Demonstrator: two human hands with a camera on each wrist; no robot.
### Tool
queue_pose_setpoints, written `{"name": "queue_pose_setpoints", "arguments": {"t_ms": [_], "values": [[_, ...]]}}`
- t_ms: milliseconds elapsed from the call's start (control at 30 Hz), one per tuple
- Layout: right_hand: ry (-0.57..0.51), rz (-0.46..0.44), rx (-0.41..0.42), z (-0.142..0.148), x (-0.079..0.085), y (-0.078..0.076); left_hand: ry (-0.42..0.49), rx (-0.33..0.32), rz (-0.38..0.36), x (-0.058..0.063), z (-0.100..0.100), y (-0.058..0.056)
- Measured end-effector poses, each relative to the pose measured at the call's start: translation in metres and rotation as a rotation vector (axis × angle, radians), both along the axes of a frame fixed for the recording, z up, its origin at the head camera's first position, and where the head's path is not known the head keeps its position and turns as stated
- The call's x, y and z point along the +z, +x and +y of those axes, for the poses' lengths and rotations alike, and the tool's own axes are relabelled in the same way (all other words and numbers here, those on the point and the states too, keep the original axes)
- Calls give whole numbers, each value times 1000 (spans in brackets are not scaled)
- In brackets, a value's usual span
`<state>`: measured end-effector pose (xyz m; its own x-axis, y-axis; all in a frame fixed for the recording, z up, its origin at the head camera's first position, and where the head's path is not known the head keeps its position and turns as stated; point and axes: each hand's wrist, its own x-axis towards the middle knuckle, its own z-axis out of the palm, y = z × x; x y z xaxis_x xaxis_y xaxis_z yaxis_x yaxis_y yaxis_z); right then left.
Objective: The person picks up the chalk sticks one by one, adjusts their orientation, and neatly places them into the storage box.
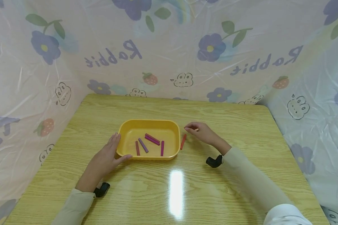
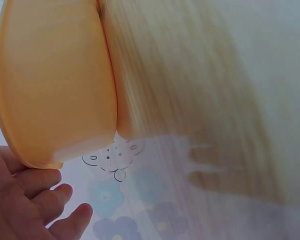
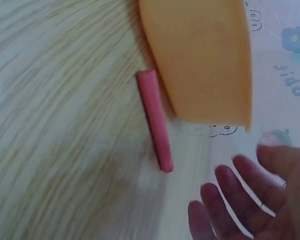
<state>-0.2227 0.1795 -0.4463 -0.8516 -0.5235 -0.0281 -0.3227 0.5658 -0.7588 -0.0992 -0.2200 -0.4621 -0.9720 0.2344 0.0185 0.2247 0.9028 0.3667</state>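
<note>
A yellow plastic basin (image 1: 149,157) sits on the table, with several red, purple and magenta crayon-like sticks (image 1: 143,145) lying in it. My left hand (image 1: 104,162) rests against the basin's left end, fingers along the side and thumb at the near rim. In the left wrist view, the fingers are loosely bent under the rim, apart from one another. One red stick (image 3: 156,122) lies on the table just outside the basin's right end. Above and beyond that stick hovers my right hand (image 1: 204,132), its fingers relaxed and spread, with nothing seen in them in the right wrist view.
The wood-grain table (image 1: 228,200) is enclosed at the back and sides by a printed plastic sheet (image 1: 169,47) with flowers and rabbits. A black wrist camera (image 1: 214,161) sits by the right cuff, another camera (image 1: 102,189) by the left. Light glares off the near tabletop.
</note>
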Motion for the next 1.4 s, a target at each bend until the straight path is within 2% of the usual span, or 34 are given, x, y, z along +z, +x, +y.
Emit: {"name": "queue_pose_setpoints", "arguments": {"t_ms": [233, 467, 833, 1100, 1400], "values": [[41, 5, 187, 0, -7, 3, -2, 1, -11, 1, 1, 0], [103, 143, 337, -3, -13, 3, -4, -2, -9, 1, 2, 1], [271, 203, 289, -3, -20, 4, -4, -9, 2, 0, 1, 1], [306, 265, 259, -1, -24, 3, -6, -5, -5, -1, 1, 0], [270, 164, 267, 3, -28, 1, -11, -2, -4, -1, 0, 0]]}}
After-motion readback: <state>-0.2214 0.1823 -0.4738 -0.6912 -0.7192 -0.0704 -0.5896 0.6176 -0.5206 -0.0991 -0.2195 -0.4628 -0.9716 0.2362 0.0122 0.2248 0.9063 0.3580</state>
